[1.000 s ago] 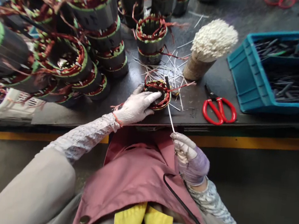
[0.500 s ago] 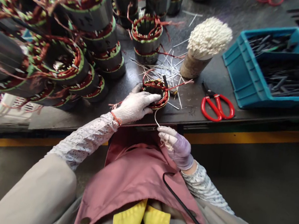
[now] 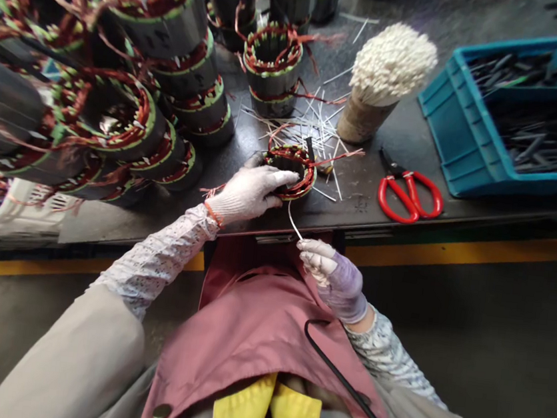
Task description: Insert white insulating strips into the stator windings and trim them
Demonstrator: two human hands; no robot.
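Note:
A motor stator point(image 3: 305, 186) with red windings and a green-edged rim lies near the table's front edge. My left hand point(image 3: 254, 191), in a white glove, grips its near left side, with fingers reaching over the rim into the bore; the thumb is on the near side. From the stator's near edge a thin white cord point(image 3: 294, 221) runs down toward me. Its lower end is pinched in my right hand point(image 3: 328, 268), which wears a white and purple glove and hangs just in front of the table edge. Red lead wires stick out of the stator's far side.
Stacked stators point(image 3: 175, 56) crowd the left. Loose white cords point(image 3: 318, 123) lie behind the held stator, near a holder point(image 3: 366, 118) packed with a white cord bundle point(image 3: 393, 61). Red-handled scissors point(image 3: 413, 201) lie at right, before a blue bin point(image 3: 460, 142) of dark strips.
My right hand has drawn slightly right and down, and the white cord looks straighter. My left hand keeps its hold on the stator. The view has shifted a little.

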